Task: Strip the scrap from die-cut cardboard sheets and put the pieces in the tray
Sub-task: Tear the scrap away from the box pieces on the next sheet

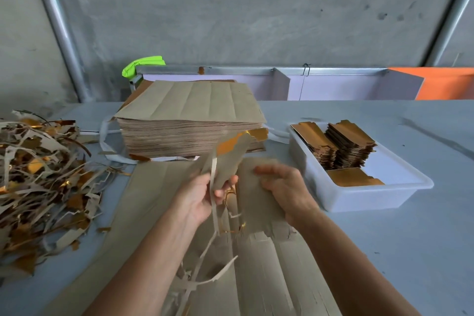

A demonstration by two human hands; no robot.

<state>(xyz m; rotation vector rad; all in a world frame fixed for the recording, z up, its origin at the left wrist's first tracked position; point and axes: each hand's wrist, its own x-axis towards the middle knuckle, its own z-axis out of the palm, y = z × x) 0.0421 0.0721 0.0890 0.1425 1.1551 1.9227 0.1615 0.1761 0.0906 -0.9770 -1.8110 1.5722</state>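
A die-cut cardboard sheet (259, 277) lies grey side up on the table in front of me, torn along its cuts. My left hand (202, 195) grips a lifted cardboard piece (228, 159) with a gold underside, and thin scrap strips (205, 259) dangle from it. My right hand (284, 185) is blurred, its fingers curled over the sheet's far part just right of the lifted piece. A white plastic tray (400, 195) at the right holds stacks of stripped gold-faced pieces (346, 149).
A tall stack of uncut sheets (189, 120) stands behind my hands. A heap of grey and gold scrap (41, 174) covers the table's left side. A metal rail with white and orange panels (333, 82) runs along the far edge.
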